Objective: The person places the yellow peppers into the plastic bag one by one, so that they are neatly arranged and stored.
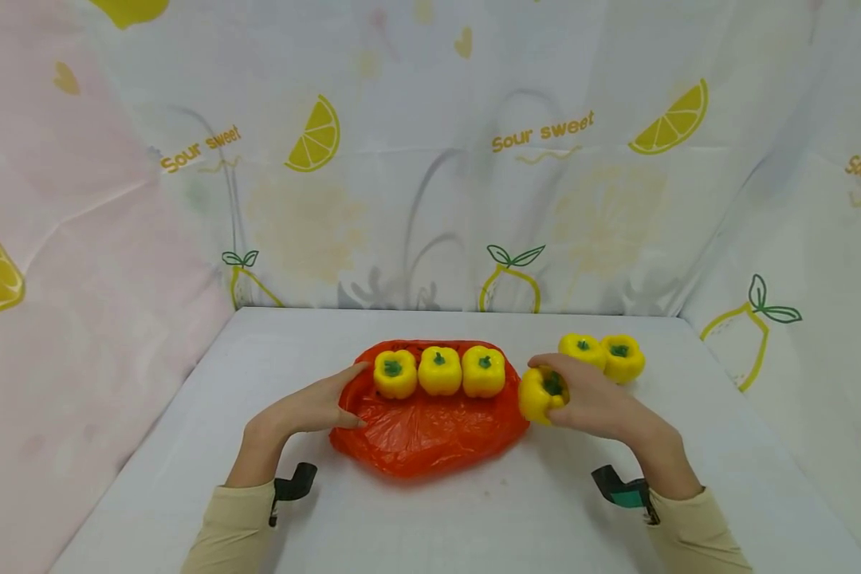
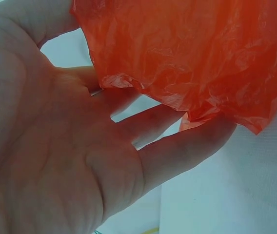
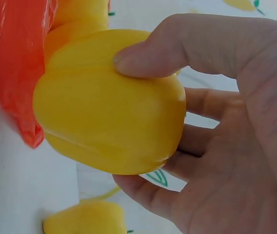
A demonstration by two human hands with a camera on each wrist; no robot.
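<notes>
Head view alone shows 6 peppers (image 1: 440, 371).

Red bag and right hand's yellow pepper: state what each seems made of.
Red bag: thin plastic film with a glossy finish, judging by its sharp crinkles and bright highlights.
Yellow pepper: perhaps moulded plastic or foam, smooth with a soft sheen; its even colour suggests an imitation, though a real one is possible.

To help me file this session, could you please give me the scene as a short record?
Surface: white table
Red bag: on the table
Pepper row: three, yellow, at the bag's far side
Right hand: grips a yellow pepper by the bag's right edge
Left hand: at the bag's left edge
Other peppers: two, yellow, far right on the table
</notes>
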